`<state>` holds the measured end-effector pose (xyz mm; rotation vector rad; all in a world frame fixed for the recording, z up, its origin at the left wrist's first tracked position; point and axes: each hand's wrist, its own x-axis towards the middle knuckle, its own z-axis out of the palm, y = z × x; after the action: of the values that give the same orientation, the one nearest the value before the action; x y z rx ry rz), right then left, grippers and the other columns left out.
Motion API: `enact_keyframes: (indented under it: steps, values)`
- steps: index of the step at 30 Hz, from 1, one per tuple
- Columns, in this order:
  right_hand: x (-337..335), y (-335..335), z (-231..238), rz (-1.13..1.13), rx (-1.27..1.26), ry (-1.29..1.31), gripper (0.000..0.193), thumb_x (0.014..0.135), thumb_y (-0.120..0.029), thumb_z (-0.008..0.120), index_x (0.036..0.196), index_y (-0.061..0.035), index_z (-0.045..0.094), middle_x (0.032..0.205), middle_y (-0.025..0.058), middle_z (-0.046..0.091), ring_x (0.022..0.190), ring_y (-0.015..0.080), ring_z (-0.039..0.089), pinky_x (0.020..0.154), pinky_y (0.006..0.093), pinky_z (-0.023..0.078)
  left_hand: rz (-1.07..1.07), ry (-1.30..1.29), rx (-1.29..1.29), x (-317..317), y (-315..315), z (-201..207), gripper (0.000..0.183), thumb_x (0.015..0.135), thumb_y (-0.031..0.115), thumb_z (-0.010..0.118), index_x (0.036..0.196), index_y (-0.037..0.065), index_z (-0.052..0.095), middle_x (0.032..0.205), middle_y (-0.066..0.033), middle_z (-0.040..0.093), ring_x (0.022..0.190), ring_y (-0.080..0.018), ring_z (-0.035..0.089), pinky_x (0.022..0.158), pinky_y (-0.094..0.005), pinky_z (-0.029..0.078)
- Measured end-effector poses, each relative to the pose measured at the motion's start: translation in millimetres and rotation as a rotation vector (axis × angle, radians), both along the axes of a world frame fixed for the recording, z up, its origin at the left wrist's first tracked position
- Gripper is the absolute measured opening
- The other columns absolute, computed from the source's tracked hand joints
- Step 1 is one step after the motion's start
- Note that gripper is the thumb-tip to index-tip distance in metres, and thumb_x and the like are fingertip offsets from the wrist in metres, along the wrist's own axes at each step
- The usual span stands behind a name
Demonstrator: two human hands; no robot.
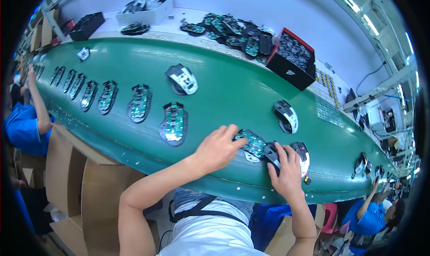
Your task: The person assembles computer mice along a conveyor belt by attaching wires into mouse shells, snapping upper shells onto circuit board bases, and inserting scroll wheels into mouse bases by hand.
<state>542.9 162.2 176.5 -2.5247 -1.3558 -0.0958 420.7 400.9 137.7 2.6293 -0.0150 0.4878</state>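
My left hand [217, 149] has its fingers bent against the left end of a mouse base with a green circuit board [253, 144], which lies in front of me on the green belt. Its fingertips are closed on that end. My right hand [287, 170] is wrapped over a dark computer mouse top shell [271, 155], just right of the board. Beyond my right fingers sits a white-and-black mouse [302, 156], partly hidden by the hand. Another white-and-black mouse [286, 116] lies farther back.
Mouse bases with boards [174, 125] line the green belt [215, 95] to the left. A white mouse shell [182, 79] lies behind them. Along the back ledge are a heap of boards [228, 28], a black box [293, 59] and a white bin [144, 10]. Cardboard boxes [105, 198] stand below left; co-workers [29, 128] sit at both ends.
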Motion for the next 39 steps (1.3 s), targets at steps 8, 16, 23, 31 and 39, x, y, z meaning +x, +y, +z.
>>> enact_keyframes:
  steps: [8, 16, 23, 31, 39]
  values:
    - [-1.0, 5.9, 21.8, 0.108, 0.106, 0.107, 0.050, 0.081, -0.017, 0.078, 0.126, -0.0049, 0.061, 0.123, 0.0166, 0.058, 0.106, 0.0376, 0.059, 0.091, 0.0444, 0.050, 0.011, -0.059, -0.114, -9.7, 27.1, 7.6, 0.035, 0.079, 0.015, 0.079, 0.108, 0.009, 0.061, 0.136, -0.0182, 0.052, 0.124, -0.0401, 0.054, 0.101, -0.0474, 0.048]
    - [66.9, 41.8, 52.5, 0.281, 0.037, 0.132, 0.046, 0.083, -0.036, 0.078, 0.116, -0.0066, 0.065, 0.115, 0.0159, 0.062, 0.104, 0.0367, 0.062, 0.091, 0.0463, 0.051, 0.163, -0.057, -0.122, -14.4, 45.8, 13.8, 0.028, 0.076, -0.001, 0.072, 0.102, 0.003, 0.061, 0.134, -0.0169, 0.061, 0.125, -0.0376, 0.057, 0.103, -0.0458, 0.046]
    - [297.9, 197.2, 97.5, 0.019, 0.033, -0.091, 0.040, 0.089, -0.029, 0.065, 0.123, -0.0073, 0.067, 0.124, 0.0207, 0.067, 0.116, 0.0382, 0.062, 0.100, 0.0449, 0.049, 0.206, -0.076, -0.106, -16.6, 33.2, 6.0, 0.047, 0.078, -0.005, 0.059, 0.125, 0.000, 0.056, 0.133, -0.0168, 0.062, 0.125, -0.0396, 0.057, 0.105, -0.0471, 0.045]
    - [398.6, 194.1, 23.4, -0.074, -0.413, 0.055, 0.032, 0.075, -0.027, 0.072, 0.103, -0.0130, 0.075, 0.103, 0.0144, 0.075, 0.097, 0.0296, 0.070, 0.085, 0.0417, 0.055, 0.185, -0.106, 0.043, -7.4, 31.2, -0.9, 0.044, 0.072, -0.004, 0.058, 0.116, 0.001, 0.063, 0.135, -0.0158, 0.060, 0.125, -0.0358, 0.057, 0.099, -0.0461, 0.047]
    - [366.0, 196.0, 41.6, -0.035, -0.169, 0.008, 0.011, 0.075, -0.016, 0.076, 0.083, -0.0096, 0.076, 0.092, 0.0163, 0.075, 0.091, 0.0334, 0.071, 0.082, 0.0411, 0.057, 0.177, -0.056, 0.029, -9.9, 34.3, -0.6, 0.042, 0.077, -0.007, 0.056, 0.118, 0.000, 0.061, 0.137, -0.0165, 0.059, 0.126, -0.0380, 0.056, 0.101, -0.0462, 0.046]
